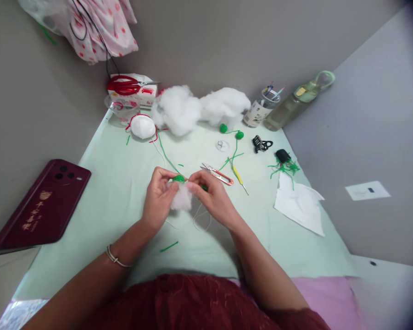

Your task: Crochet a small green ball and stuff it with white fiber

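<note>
My left hand (159, 195) is closed on a small green crocheted piece (179, 178), and a tuft of white stuffing (181, 198) hangs under it between both hands. My right hand (211, 196) pinches the same tuft at the green piece's edge, with another bit of green showing by its fingers. Both hands meet over the middle of the pale green table cover (117, 183). A green yarn strand runs from the piece toward the back. Thread snips with red handles (217, 174) and a yellow crochet hook (239, 176) lie just beyond my right hand.
Piles of white stuffing (199, 109) sit at the back, with a white ball (142, 126), red scissors (125, 85) on a box, two green balls (231, 131), a pen jar (259, 110) and a bottle (296, 103). A dark red phone (43, 201) lies left, white paper (301, 204) right.
</note>
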{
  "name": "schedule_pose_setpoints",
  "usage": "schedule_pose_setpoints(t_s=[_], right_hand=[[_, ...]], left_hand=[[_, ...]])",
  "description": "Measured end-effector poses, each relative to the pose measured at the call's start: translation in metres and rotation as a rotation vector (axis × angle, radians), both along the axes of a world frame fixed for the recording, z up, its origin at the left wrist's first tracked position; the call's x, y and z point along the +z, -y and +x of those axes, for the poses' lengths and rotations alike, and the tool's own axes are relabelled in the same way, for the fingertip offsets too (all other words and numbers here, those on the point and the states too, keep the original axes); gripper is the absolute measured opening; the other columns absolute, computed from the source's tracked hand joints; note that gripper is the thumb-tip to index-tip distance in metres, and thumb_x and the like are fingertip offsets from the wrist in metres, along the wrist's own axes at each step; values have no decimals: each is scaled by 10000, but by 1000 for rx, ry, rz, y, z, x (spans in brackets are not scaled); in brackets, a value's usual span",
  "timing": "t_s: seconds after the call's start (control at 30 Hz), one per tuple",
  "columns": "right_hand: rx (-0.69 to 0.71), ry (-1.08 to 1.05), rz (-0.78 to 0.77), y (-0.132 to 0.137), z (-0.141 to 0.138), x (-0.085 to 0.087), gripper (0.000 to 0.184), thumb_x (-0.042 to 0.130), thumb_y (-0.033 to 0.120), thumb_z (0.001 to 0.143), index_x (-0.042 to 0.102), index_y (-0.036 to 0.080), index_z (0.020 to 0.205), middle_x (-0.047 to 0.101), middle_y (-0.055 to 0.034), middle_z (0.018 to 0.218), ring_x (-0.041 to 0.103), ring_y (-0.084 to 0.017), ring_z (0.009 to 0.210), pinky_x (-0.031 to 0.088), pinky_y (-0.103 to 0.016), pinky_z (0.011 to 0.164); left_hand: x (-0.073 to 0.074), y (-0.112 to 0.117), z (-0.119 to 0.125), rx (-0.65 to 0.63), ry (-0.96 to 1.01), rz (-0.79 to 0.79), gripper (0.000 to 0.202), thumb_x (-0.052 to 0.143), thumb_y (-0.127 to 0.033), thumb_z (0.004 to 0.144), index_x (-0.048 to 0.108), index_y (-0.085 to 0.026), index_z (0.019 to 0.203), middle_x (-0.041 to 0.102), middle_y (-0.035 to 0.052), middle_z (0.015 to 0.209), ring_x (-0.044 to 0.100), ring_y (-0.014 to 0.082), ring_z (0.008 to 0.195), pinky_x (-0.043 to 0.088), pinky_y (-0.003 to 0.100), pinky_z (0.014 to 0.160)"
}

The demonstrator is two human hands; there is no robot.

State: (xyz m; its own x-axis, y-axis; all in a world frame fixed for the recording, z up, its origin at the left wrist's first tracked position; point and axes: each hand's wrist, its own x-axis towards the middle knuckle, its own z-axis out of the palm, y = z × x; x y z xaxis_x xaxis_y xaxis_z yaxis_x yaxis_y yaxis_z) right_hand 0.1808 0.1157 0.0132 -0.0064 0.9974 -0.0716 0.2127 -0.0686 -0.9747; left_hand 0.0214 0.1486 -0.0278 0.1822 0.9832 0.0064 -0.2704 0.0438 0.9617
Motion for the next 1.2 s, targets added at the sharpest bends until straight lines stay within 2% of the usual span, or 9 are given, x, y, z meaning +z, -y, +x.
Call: schedule_pose_setpoints(t_s=[0.1, 0.23, 0.37, 0.6, 0.73, 0.83, 0.93, 1.07, 1.2], right_hand=[[123, 62, -63, -1, -4, -5, 336, 589, 403, 942, 526, 199, 682, 451, 53, 641, 401, -111, 634, 316, -268, 616], [20, 10, -80, -2, -8, -6, 403, 644, 483, 884, 499, 203, 633, 362, 71, 597, 298, -98, 588, 237, -271, 564], [-61, 75, -67, -2, -9, -8, 341, 652, 415, 844, 495, 207, 624, 358, 71, 585, 306, -99, 585, 232, -268, 563], [-32, 216, -50, -1, 1, -2, 241, 599, 328, 870, 500, 217, 680, 376, 72, 583, 320, -112, 588, 241, -276, 573], [126, 153, -64, 6, -1, 12, 214, 531, 324, 950, 551, 211, 768, 443, 56, 650, 380, -124, 620, 294, -275, 605], [113, 158, -39, 12, -10, 17, 206, 515, 290, 953, 543, 212, 764, 438, 58, 648, 380, -123, 617, 298, -275, 607], [43, 124, -57, 11, -16, 10, 179, 547, 282, 903, 533, 212, 739, 383, 77, 604, 328, -110, 583, 261, -274, 575], [-31, 79, -71, 4, -11, -4, 142, 598, 282, 806, 533, 210, 702, 341, 85, 591, 287, -100, 584, 217, -270, 558], [-96, 114, -64, -2, 1, -8, 93, 596, 268, 743, 559, 208, 683, 324, 87, 567, 270, -98, 567, 196, -277, 555]], left_hand=[[-1, 0, 1, 8, -14, 24, 332, 821, -424, 829, 577, -232, 946, 669, 27, 926, 654, 186, 867, 532, 308, 773], [1, 1, 0, -53, -30, 2, 338, 805, -442, 837, 567, -233, 951, 671, 24, 910, 641, 177, 799, 509, 294, 712], [6, 4, -1, -124, -37, -40, 266, 695, -465, 936, 576, -235, 997, 643, -3, 846, 579, 146, 673, 458, 269, 607], [10, -5, -6, -223, -66, -42, 331, 811, -437, 831, 609, -219, 976, 648, 12, 848, 580, 155, 681, 469, 284, 613], [6, -8, -5, -142, -87, -21, 301, 829, -372, 781, 596, -228, 906, 665, 19, 878, 627, 187, 788, 502, 303, 689], [4, -6, -3, -41, -105, -13, 270, 812, -307, 769, 579, -234, 883, 654, 4, 877, 624, 189, 825, 502, 306, 739], [3, -3, -2, -7, -108, -37, 258, 789, -289, 785, 564, -231, 895, 639, -7, 850, 615, 176, 777, 485, 291, 698], [3, 0, -3, -94, -74, -81, 225, 753, -328, 860, 572, -223, 942, 672, -2, 851, 614, 162, 722, 466, 274, 642], [3, -2, -7, -154, -50, -83, 215, 669, -424, 968, 649, -211, 985, 687, 14, 893, 603, 140, 736, 453, 259, 652]])
